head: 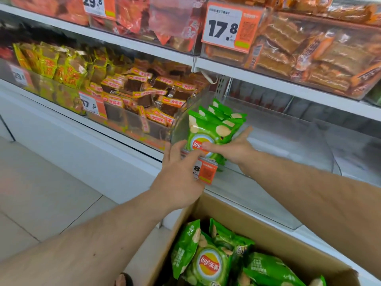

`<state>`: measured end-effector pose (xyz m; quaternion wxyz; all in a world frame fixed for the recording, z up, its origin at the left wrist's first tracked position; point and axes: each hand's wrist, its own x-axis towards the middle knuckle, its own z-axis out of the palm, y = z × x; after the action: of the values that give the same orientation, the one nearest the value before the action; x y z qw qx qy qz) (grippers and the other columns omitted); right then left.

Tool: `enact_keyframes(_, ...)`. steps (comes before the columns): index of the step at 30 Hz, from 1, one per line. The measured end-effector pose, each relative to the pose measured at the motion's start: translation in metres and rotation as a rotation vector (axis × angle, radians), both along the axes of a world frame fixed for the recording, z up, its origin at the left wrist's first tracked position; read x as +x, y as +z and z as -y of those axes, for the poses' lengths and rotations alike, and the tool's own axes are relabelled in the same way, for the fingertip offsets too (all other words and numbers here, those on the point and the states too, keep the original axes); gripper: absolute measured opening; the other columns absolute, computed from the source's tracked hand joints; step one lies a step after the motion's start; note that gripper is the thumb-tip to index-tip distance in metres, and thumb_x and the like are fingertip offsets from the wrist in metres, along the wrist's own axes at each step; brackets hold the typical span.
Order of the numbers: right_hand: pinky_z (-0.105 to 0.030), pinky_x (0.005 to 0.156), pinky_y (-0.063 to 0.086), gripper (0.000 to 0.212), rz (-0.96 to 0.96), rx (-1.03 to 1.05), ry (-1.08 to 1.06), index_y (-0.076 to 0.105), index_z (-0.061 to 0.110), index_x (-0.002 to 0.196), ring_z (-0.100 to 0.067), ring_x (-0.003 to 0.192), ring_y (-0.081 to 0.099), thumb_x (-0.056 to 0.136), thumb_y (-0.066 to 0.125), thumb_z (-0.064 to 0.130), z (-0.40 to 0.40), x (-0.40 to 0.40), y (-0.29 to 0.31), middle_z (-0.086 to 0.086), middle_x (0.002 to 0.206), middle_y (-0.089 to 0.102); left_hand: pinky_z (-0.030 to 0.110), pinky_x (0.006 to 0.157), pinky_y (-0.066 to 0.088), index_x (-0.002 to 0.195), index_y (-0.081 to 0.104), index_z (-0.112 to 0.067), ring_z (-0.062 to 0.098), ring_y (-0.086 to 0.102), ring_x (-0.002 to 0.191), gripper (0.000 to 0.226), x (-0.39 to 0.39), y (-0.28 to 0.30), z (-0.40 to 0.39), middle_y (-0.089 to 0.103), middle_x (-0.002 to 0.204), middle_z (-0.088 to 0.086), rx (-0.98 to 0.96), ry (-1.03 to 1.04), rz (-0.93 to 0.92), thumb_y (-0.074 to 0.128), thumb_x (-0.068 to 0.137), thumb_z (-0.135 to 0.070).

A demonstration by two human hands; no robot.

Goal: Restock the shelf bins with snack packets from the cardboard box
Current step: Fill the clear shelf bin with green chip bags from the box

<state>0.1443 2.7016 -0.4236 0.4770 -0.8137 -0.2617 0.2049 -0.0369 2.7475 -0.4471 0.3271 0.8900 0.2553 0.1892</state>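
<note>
At frame centre, packets (212, 129) stood upright in clear bin (288, 129), rowed toward shelf back. Right hand (233, 148) pinched front packet: thumb on face, fingers behind. Left hand (181, 172) spread, below-left. Box (247, 219) lower right held more.

1. The orange price tag (231, 27) on the upper shelf bin reads "17.8".
2. A price tag at top left (93, 4) reads "29.8".
3. The tag on the brown-snack bin (91, 105) reads "17.8".
4. A blurred tag at far left (19, 76) shows "29".
5. The green packet in the bin (206, 139) shows "Lay".
6. A green packet in the cardboard box (208, 265) reads "Lay's".
</note>
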Motion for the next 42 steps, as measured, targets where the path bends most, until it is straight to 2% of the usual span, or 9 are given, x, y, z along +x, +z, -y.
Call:
enact_keyframes(4, -0.030, 0.089, 0.046, 0.084, -0.107, -0.155, 0.282, 0.060, 0.026, 0.129, -0.012, 0.112, 0.061, 0.054, 0.089, 0.050, -0.002, 0.000, -0.004, 0.007, 0.125, 0.067, 0.040, 0.121, 0.008, 0.139, 0.041, -0.044, 0.026, -0.010, 0.149, 0.066, -0.001, 0.004, 0.004, 0.009, 0.156, -0.001, -0.015, 0.000, 0.041, 0.063, 0.084, -0.015)
enact_keyframes(11, -0.042, 0.098, 0.052, 0.105, -0.014, -0.158, 0.344, 0.063, 0.037, 0.124, -0.014, 0.114, 0.063, 0.030, 0.087, 0.077, -0.015, 0.032, -0.028, 0.015, 0.122, 0.068, 0.044, 0.123, 0.005, 0.140, 0.042, -0.039, 0.032, -0.009, 0.148, 0.064, 0.002, 0.004, 0.007, 0.014, 0.154, 0.002, 0.018, 0.019, 0.040, 0.066, 0.084, -0.019)
enact_keyframes(17, -0.031, 0.095, 0.051, 0.094, -0.136, -0.097, 0.412, 0.062, 0.021, 0.129, -0.013, 0.116, 0.063, 0.045, 0.092, 0.051, 0.001, 0.005, -0.003, 0.005, 0.123, 0.069, 0.046, 0.120, -0.005, 0.149, 0.025, -0.041, 0.035, -0.024, 0.147, 0.076, -0.001, 0.009, 0.010, -0.008, 0.163, 0.004, 0.089, 0.019, -0.104, 0.064, 0.086, -0.025)
enact_keyframes(21, -0.038, 0.104, 0.041, 0.075, -0.198, -0.195, 0.388, 0.059, 0.022, 0.130, -0.016, 0.121, 0.055, 0.062, 0.083, 0.041, 0.016, 0.002, 0.009, 0.007, 0.122, 0.067, 0.051, 0.119, 0.000, 0.153, 0.011, -0.039, 0.037, -0.028, 0.145, 0.087, 0.001, 0.013, 0.018, -0.021, 0.161, 0.002, 0.197, 0.075, -0.232, 0.064, 0.084, -0.036)
enact_keyframes(26, -0.037, 0.102, 0.049, 0.051, -0.243, -0.265, 0.251, 0.049, 0.012, 0.121, -0.024, 0.117, 0.057, 0.082, 0.076, 0.031, 0.047, -0.008, 0.029, -0.002, 0.105, 0.059, 0.039, 0.111, 0.019, 0.145, 0.034, -0.026, 0.026, 0.014, 0.138, 0.073, -0.002, 0.014, 0.030, 0.017, 0.149, 0.004, 0.300, 0.045, -0.014, 0.065, 0.078, -0.032)
enact_keyframes(30, -0.037, 0.092, 0.054, 0.096, 0.212, -0.390, 0.087, 0.032, 0.004, 0.146, -0.026, 0.116, 0.057, 0.075, 0.081, 0.048, 0.076, -0.016, 0.033, -0.010, 0.138, 0.047, 0.038, 0.102, 0.034, 0.130, 0.048, -0.016, 0.025, 0.039, 0.120, 0.060, -0.006, 0.014, 0.038, 0.043, 0.128, 0.005, 0.199, -0.096, 0.064, 0.055, 0.072, -0.031)
enact_keyframes(33, -0.037, 0.086, 0.048, 0.050, 0.971, -0.159, 0.031, 0.058, 0.008, 0.125, -0.028, 0.104, 0.061, 0.082, 0.072, 0.029, 0.111, -0.036, 0.024, -0.012, 0.124, 0.058, 0.033, 0.100, 0.038, 0.133, 0.046, -0.012, 0.021, 0.044, 0.118, 0.056, -0.006, 0.003, 0.051, 0.050, 0.125, 0.005, 0.083, -0.213, -0.009, 0.066, 0.081, -0.019)
enact_keyframes(36, -0.031, 0.066, 0.045, 0.013, 1.116, 0.062, 0.163, 0.067, 0.013, 0.083, -0.018, 0.071, 0.057, 0.072, 0.064, 0.020, 0.152, -0.067, -0.006, -0.003, 0.080, 0.065, 0.034, 0.097, 0.043, 0.135, 0.047, -0.015, 0.021, 0.049, 0.117, 0.061, -0.005, -0.012, 0.066, 0.055, 0.124, 0.004, 0.045, -0.305, -0.169, 0.067, 0.077, -0.023)
enact_keyframes(42, -0.034, 0.077, 0.052, 0.035, 0.501, -0.863, 0.454, 0.060, 0.026, 0.100, -0.022, 0.096, 0.062, 0.074, 0.066, 0.049, 0.219, -0.088, -0.082, 0.004, 0.098, 0.065, 0.022, 0.087, 0.040, 0.139, 0.042, -0.017, 0.012, 0.050, 0.109, 0.055, -0.005, -0.025, 0.086, 0.053, 0.126, -0.003, -0.023, -0.483, -0.424, 0.065, 0.090, -0.019)
